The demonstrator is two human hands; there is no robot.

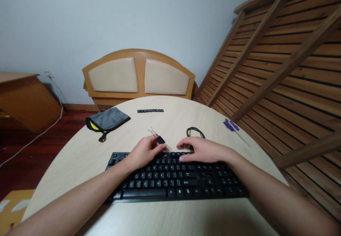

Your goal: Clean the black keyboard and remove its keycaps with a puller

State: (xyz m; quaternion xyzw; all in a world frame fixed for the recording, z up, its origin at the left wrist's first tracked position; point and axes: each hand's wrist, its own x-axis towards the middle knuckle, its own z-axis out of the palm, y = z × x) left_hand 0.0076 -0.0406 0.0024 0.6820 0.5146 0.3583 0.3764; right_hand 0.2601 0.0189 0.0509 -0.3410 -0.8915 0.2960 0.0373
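Note:
A black keyboard lies flat near the table's front edge. Over its upper left part is my left hand, closed around a keycap puller with a black middle and thin wire prongs sticking out at both ends. My right hand rests over the upper right of the keyboard, thumb and fingers apart, with nothing seen between them. The keys beneath both hands are partly hidden. Farther back stands a straight row of several black keycaps.
A grey cloth with a yellow underside lies at the left. The keyboard's black cable is coiled behind my right hand. Purple tools sit near the right edge of the round table. Wooden slats lean beyond it.

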